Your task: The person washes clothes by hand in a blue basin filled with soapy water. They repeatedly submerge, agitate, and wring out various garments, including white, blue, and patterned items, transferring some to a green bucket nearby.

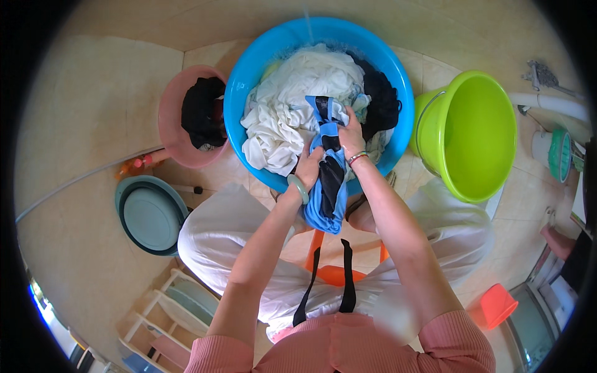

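Both of my hands grip a wet-looking blue and black garment (334, 177), bunched lengthwise over the near rim of a large blue basin (241, 65). My left hand (308, 166), below a pale green bangle, is closed on its left side. Further up, my right hand (352, 135) is closed round its right side. Behind the garment, white clothes (314, 74) fill much of the basin, with a black cloth (379, 102) at their right. A thin stream of water (308, 28) falls at the basin's far edge, where bubbles show.
A pink basin (169, 127) with dark clothes stands left, above a grey-green basin (149, 219). To the right, a lime-green bucket (482, 137) tilts toward me. An orange stool (341, 275) shows between my legs. A wooden rack (163, 311) stands lower left; a red container (499, 306) lower right.
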Demonstrator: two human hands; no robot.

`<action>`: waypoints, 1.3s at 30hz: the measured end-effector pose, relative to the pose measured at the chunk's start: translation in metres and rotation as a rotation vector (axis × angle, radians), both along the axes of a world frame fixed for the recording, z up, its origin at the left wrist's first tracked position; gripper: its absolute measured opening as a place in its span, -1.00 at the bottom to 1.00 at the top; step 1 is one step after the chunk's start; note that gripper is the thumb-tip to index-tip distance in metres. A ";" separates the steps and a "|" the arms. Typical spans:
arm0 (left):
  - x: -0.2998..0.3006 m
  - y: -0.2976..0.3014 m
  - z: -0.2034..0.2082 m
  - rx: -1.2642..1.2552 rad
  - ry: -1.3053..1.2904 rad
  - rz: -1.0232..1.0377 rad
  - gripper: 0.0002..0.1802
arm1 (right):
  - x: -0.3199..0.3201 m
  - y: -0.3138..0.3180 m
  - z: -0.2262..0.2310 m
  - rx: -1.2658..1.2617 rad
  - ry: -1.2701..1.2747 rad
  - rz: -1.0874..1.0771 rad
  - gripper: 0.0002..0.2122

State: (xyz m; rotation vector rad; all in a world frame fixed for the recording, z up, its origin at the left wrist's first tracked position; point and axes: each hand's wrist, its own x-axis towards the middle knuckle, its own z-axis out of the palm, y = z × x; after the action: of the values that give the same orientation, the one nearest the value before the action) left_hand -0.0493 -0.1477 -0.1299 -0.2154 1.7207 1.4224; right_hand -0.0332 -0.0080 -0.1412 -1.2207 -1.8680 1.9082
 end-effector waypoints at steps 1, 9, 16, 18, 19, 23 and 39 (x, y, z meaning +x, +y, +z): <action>0.000 0.003 0.003 0.068 -0.007 0.033 -0.26 | -0.002 0.003 -0.005 0.046 0.010 -0.005 -0.50; -0.017 0.017 0.052 0.238 0.124 -0.246 0.13 | -0.006 0.014 0.021 0.246 0.002 0.373 -0.25; -0.031 0.017 0.079 0.273 -0.449 0.120 -0.12 | -0.005 0.039 0.039 -0.817 0.430 0.214 -0.32; -0.033 0.015 0.087 0.347 -0.682 0.207 -0.16 | 0.003 0.048 0.030 -0.905 0.513 0.194 -0.36; -0.028 0.016 0.094 0.423 -0.672 0.280 -0.27 | 0.010 0.049 0.026 -0.922 0.513 0.166 -0.37; -0.004 0.015 0.106 0.794 -0.724 0.443 -0.35 | 0.015 0.040 0.006 -1.132 0.687 0.013 -0.24; -0.035 0.026 0.150 0.507 -0.487 0.088 -0.38 | -0.034 0.066 0.103 -0.811 0.445 0.363 -0.56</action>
State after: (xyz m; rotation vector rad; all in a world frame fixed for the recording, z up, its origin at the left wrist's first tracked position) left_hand -0.0843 -0.1213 0.0204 -0.3272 0.9371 1.6557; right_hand -0.0669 0.0577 -0.0379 -0.5031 -1.1505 2.9842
